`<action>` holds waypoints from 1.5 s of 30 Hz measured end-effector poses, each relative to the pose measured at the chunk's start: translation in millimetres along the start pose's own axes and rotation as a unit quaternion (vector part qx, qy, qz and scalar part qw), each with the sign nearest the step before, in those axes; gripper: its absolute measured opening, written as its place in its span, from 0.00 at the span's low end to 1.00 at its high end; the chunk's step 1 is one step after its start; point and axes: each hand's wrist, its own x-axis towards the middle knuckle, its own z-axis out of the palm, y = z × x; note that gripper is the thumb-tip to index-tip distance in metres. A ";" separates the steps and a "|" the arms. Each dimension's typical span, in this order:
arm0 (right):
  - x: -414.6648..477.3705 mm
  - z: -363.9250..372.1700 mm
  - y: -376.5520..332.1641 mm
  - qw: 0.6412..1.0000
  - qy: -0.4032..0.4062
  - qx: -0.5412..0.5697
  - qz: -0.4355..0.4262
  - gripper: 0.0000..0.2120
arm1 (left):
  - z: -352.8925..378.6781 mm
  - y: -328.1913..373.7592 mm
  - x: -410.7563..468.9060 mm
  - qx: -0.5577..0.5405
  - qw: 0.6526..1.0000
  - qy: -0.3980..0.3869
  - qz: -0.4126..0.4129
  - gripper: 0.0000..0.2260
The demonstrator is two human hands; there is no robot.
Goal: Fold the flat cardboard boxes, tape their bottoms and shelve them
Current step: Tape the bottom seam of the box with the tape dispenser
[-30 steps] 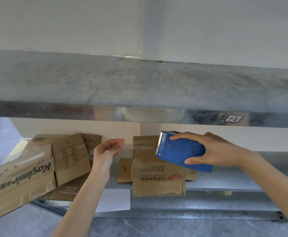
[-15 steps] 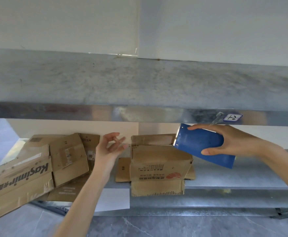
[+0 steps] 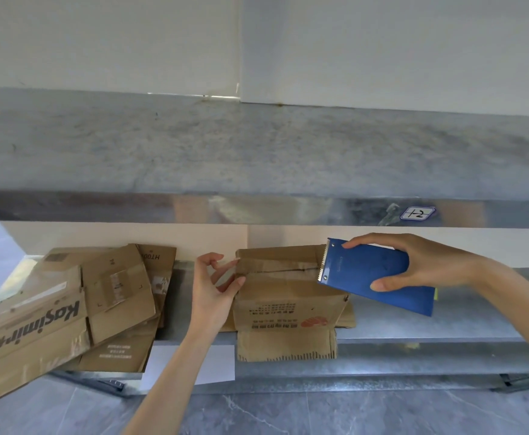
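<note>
Mid frame, one folded box [image 3: 288, 296] stands on the shelf [image 3: 429, 321], with tape seemingly along its seam; the right hand [image 3: 420, 265] grips the blue tape cutter [image 3: 373, 274] at its right end; the left hand [image 3: 213, 287] touches its left corner, but I cannot tell if it pinches; the flat boxes [image 3: 68, 296] at lower left are not folded yet.

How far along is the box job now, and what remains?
Done: one box is folded and stands on the lower shelf. In hand: the right hand holds the dispenser at the right end of its seam, the left hand touches its left end; taping seems underway. To do: the flat boxes beside it are not yet folded.
</note>
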 end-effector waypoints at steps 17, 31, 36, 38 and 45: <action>28.6 5.0 6.5 0.998 -0.037 0.050 0.016 0.26 | 0.1 -6.3 -3.5 -0.035 0.999 0.028 -0.002 0.24; 49.7 0.5 25.4 0.995 -0.082 0.060 0.024 0.23 | 7.5 -6.6 -8.4 -0.030 0.998 0.055 0.002 0.23; 53.8 -1.1 30.1 0.994 -0.097 0.053 0.019 0.25 | 6.1 -1.6 -6.8 -0.120 0.989 0.077 -0.050 0.15; 54.7 -0.8 29.7 0.993 -0.103 0.052 0.017 0.25 | 7.2 -2.4 -5.9 -0.113 0.987 0.095 -0.063 0.14; 54.9 -1.4 27.4 0.992 -0.114 0.058 0.010 0.25 | 7.2 -16.0 0.6 -0.027 0.987 0.133 -0.088 0.12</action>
